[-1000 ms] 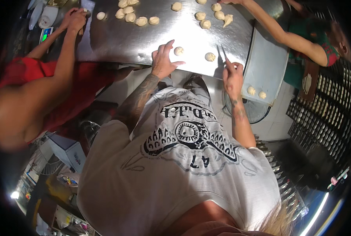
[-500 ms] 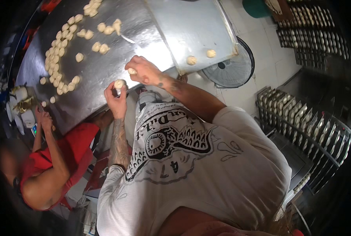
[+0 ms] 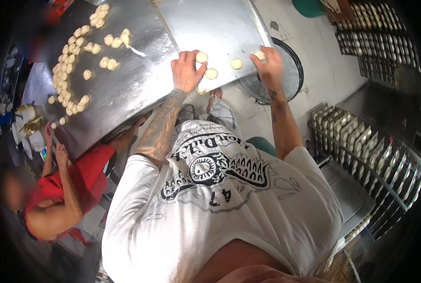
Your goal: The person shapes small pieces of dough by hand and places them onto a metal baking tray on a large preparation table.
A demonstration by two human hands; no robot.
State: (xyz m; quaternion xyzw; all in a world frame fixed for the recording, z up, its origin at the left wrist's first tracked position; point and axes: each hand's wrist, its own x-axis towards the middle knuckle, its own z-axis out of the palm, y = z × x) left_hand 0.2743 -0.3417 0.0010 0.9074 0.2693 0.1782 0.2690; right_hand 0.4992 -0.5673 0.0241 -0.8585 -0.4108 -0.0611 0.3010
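My left hand (image 3: 186, 71), its fingers curled, holds a pale round dough piece (image 3: 201, 57) over the metal tray (image 3: 206, 23), just above a second piece (image 3: 211, 73) lying on it. At the tray's right edge, my right hand (image 3: 268, 67) has thumb and fingers around another dough piece (image 3: 259, 54), partly hidden by them. Between my hands lies one more round piece (image 3: 237, 63). Several dough lumps (image 3: 69, 66) are grouped on the steel table (image 3: 130, 89) to the left, some clustered, some apart, one (image 3: 125, 37) with a stretched tail.
A co-worker in red (image 3: 64, 188) works at the table's left end beside containers (image 3: 26, 113). Right of the tray are a round fan (image 3: 290, 70) on the tiled floor, a green container (image 3: 305, 7), racks of small moulds (image 3: 371, 33) and a metal rack of trays (image 3: 361, 151).
The view turned rightward. Both hands moved from the steel table onto the tray with dough pieces; a second ago my right hand held a thin utensil over the table.
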